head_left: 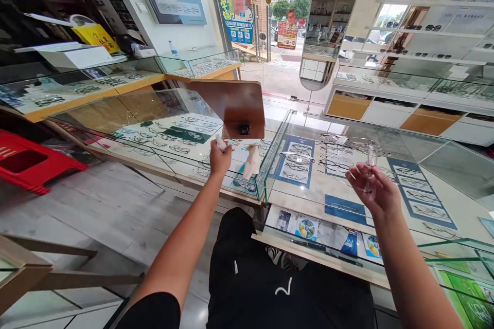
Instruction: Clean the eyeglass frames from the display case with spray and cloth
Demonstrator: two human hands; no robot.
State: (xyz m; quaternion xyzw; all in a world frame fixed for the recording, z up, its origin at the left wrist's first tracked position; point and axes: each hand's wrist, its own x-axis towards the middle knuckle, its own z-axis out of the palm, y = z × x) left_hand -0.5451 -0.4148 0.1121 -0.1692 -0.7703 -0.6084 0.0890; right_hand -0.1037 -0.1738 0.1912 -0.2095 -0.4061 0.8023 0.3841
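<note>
My left hand [219,160] is closed around a small white bottle [220,142], its top poking out above the fingers. It is over the glass counter, in front of a brown tabletop stand [243,105]. A crumpled beige cloth [251,162] lies on the glass just right of this hand. On the right, my right hand [376,187] is raised above the other display case, its fingers pinching a pair of clear-framed eyeglasses [371,157]. The glasses are held on end, and the fingers partly hide them.
Beneath the glass of the right display case [266,185] are rows of eyeglasses [297,157] and blue cards. An open drawer [320,252] with leaflets is at my lap. A red plastic stool [34,159] stands left. An oval mirror [328,20] rises behind the counters.
</note>
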